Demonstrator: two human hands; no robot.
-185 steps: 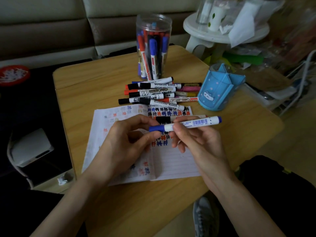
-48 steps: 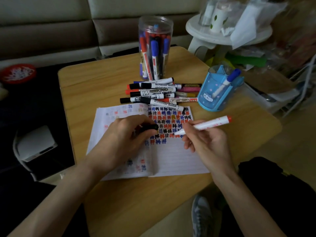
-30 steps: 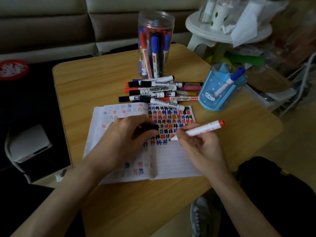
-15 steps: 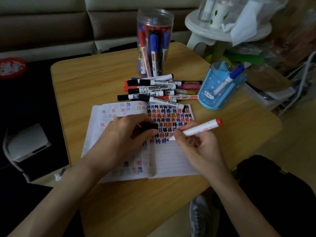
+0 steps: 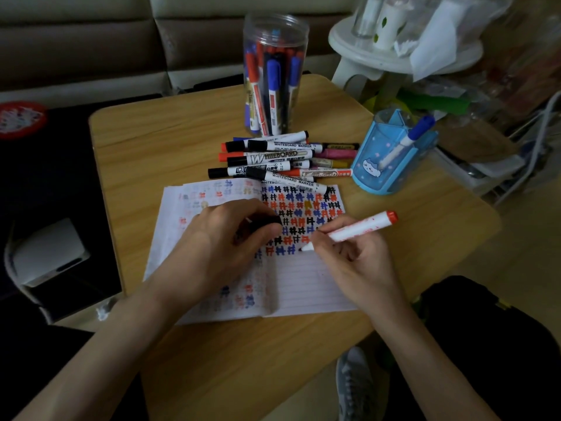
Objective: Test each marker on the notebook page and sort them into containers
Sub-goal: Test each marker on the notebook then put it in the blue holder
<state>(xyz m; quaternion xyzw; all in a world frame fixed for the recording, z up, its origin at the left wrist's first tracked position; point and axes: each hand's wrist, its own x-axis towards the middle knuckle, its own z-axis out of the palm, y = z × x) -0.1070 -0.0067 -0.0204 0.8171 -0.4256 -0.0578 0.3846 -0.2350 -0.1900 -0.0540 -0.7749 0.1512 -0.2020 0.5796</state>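
Observation:
An open notebook (image 5: 306, 287) lies on the wooden table (image 5: 151, 153), its right page covered with rows of coloured hash marks. My right hand (image 5: 355, 262) grips a red marker (image 5: 361, 229) and its tip touches the page just under the lowest row of marks. My left hand (image 5: 218, 253) rests on the left page and pinches a dark cap (image 5: 267, 221). A pile of markers (image 5: 273, 161) lies beyond the notebook. A clear jar (image 5: 274, 74) full of markers stands behind the pile. The blue holder (image 5: 391, 156) on the right has one blue marker (image 5: 406, 141) in it.
A white round stool (image 5: 394, 59) with cups and paper stands beyond the table's far right corner. A sofa (image 5: 121, 41) runs along the back. A white box (image 5: 48, 250) sits on the floor at the left. My shoe (image 5: 355, 387) shows below the table's near edge.
The blue marker I held earlier now stands in the blue holder. My right hand has brought the red marker's tip down onto the page; my left hand holds the dark cap still.

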